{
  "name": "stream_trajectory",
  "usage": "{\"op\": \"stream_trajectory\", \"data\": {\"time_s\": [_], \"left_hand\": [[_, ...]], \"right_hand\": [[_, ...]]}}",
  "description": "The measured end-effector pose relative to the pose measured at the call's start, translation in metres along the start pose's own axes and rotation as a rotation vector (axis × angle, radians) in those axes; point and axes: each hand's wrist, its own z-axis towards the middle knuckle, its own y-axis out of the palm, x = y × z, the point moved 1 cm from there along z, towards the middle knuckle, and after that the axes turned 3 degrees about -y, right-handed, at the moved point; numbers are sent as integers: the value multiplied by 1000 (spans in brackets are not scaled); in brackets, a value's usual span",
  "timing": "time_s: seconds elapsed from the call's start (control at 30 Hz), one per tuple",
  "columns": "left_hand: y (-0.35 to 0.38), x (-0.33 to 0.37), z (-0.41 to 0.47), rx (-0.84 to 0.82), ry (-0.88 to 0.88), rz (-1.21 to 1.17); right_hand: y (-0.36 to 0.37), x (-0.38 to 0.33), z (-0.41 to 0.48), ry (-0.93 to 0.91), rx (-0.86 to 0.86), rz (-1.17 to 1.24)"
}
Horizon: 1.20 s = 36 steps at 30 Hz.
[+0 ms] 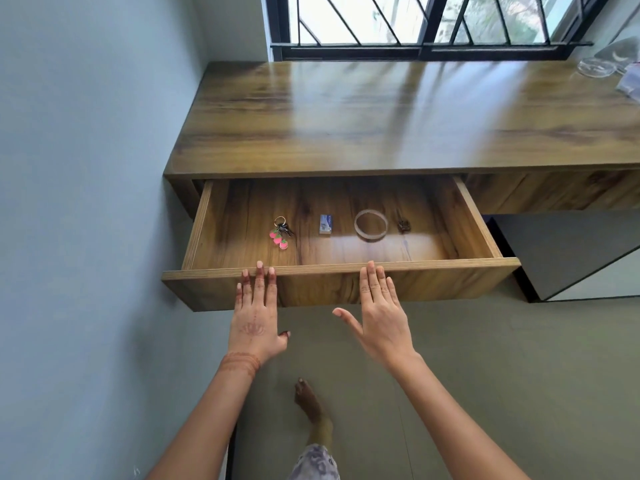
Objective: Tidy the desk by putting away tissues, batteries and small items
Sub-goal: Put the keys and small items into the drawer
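Note:
The wooden desk's drawer [450, 282] stands pulled out below the desktop [346, 112]. Inside lie a key ring with pink charms [281, 233], a small blue-white box [325, 224], a clear tape ring [371, 224] and a small dark item [403, 225]. My left hand [256, 313] rests flat against the drawer's front panel, fingertips at its top edge. My right hand [379, 313] lies flat on the same panel further right, thumb spread out. Both hands hold nothing.
A grey wall runs along the left of the desk. A barred window [415, 22] sits behind the desktop. Clear glass and plastic items [609, 62] lie at the desktop's far right. My bare foot [311, 407] stands on the floor below.

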Motion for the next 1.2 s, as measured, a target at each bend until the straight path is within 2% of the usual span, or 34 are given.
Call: {"op": "stream_trajectory", "data": {"time_s": [0.47,1.0,1.2], "left_hand": [[0,-12,137,65,10,0],[-4,-19,212,106,57,29],[-9,-18,222,157,73,20]], "right_hand": [[6,16,133,20,-32,-1],[12,25,206,6,4,-6],[13,33,220,-46,99,-16]]}}
